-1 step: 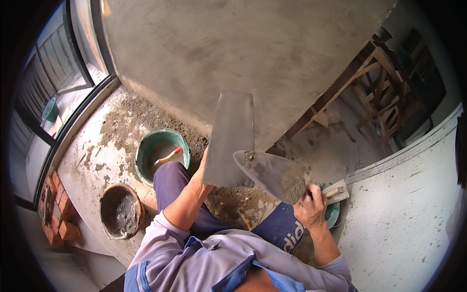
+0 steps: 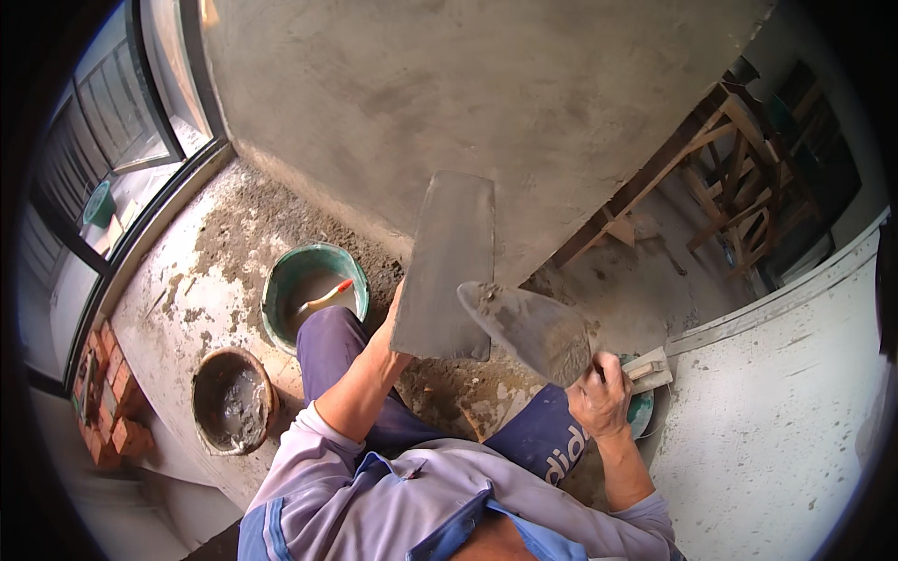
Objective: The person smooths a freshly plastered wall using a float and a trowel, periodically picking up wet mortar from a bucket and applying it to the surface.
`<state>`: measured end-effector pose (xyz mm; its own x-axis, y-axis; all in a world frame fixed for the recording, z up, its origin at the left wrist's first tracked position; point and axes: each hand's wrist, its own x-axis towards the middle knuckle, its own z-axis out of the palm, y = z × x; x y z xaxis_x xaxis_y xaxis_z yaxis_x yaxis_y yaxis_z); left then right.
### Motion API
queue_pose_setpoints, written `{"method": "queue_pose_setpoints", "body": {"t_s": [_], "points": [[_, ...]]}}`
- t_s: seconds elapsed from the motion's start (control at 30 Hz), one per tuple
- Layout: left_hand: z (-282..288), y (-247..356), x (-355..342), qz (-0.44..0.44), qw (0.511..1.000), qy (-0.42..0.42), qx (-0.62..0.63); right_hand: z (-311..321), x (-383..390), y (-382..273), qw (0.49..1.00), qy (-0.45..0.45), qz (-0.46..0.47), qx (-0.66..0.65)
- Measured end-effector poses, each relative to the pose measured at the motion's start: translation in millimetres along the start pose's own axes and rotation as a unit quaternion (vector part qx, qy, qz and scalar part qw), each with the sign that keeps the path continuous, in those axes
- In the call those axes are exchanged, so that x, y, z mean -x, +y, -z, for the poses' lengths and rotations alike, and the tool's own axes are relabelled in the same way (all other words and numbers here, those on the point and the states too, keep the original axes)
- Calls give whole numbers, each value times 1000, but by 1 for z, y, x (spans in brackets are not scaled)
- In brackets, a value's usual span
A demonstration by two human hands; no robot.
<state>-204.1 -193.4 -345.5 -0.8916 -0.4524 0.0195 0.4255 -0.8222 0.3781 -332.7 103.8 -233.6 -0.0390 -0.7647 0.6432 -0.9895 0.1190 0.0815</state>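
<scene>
My left hand [image 2: 389, 329] is mostly hidden behind a flat rectangular plastering trowel [image 2: 447, 266], which it holds with the broad grey face toward me. Wet mortar coats that face smoothly. In my right hand [image 2: 601, 400] is a pointed trowel [image 2: 531, 325], its blade smeared with mortar and slanting up to the left. Its tip lies close to the rectangular blade's right edge; whether they touch, I cannot tell. A pale, mortar-stained block-like piece [image 2: 648, 370] shows just right of my right fingers; whether I hold it is unclear. Ahead rises a grey plastered wall [image 2: 486, 84].
A green bucket [image 2: 268, 297] holds cloudy water and a red-and-cream-handled brush [image 2: 327, 296]. Nearer stands a brown-rimmed mortar bucket [image 2: 270, 397]. Bricks [image 2: 114, 402] are stacked at left by the window frame [image 2: 159, 215]. Wooden trestles [image 2: 739, 192] stand far right, a speckled white panel [image 2: 767, 421] nearer.
The view has shifted slightly, and both trowels appear a touch further right. My grip on each stays the same.
</scene>
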Motion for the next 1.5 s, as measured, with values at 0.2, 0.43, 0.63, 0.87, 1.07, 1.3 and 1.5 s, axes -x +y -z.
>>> {"method": "queue_pose_setpoints", "body": {"t_s": [0.2, 0.43, 0.63, 0.87, 1.07, 1.3, 1.5], "points": [[-84, 4, 26, -40, 984, -107, -135, 2, -48, 27, 996, 45, -62, 44], [-92, 29, 6, -275, 821, 116, -487, 22, -19, 11, 997, 4, 56, 46], [-91, 41, 15, -265, 828, 119, -479, 16, -14, 7, 996, -39, 58, 51], [-99, 24, 31, -275, 812, 56, -511, 18, -48, 32, 995, 4, 53, 87], [-108, 19, 42, -301, 795, 27, -526, 35, -69, 42, 990, 32, 77, 116], [-117, 8, 32, -417, 651, -76, -630, 74, -70, 48, 988, 32, 9, 153], [-47, -8, 6, -377, 687, 33, -620, 109, -130, 61, 990, 111, -80, 43]]}}
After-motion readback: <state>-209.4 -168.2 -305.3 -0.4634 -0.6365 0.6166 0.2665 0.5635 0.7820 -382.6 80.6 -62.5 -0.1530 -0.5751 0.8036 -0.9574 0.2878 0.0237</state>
